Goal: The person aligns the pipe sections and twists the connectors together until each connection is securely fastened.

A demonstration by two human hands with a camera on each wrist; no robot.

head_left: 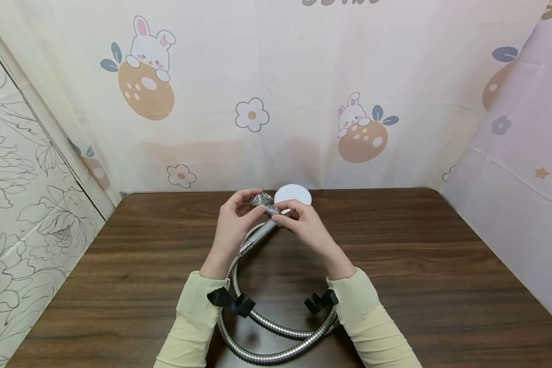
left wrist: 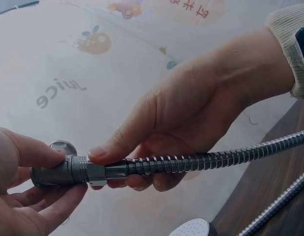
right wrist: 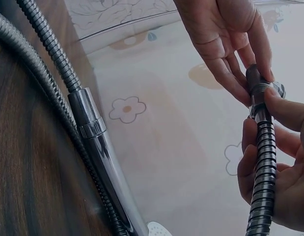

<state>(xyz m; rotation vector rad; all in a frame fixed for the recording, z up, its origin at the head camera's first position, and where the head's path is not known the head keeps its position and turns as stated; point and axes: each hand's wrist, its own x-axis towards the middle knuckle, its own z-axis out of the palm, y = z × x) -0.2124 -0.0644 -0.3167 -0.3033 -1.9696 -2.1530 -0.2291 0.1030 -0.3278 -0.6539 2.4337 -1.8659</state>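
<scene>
Between the thumb and fingers of my left hand (head_left: 230,227) is a short chrome pipe fitting (left wrist: 54,173) with a round part sticking out of its side. My right hand (head_left: 309,227) grips the end of a ribbed metal shower hose (left wrist: 201,162), its thumb on the hex nut (left wrist: 96,174). The nut meets the fitting, and some thread shows beside it in the left wrist view. Just beyond the hands, a white-faced shower head (head_left: 293,192) lies on the table. Its silver handle (head_left: 262,233) joins the hose's other end.
The hose lies in loose loops on the dark wooden table (head_left: 418,266), below and between the forearms. A printed curtain (head_left: 294,138) hangs along the table's far edge. Fabric with a flower-line pattern (head_left: 23,214) covers the left side. Each wrist wears a black strap mount.
</scene>
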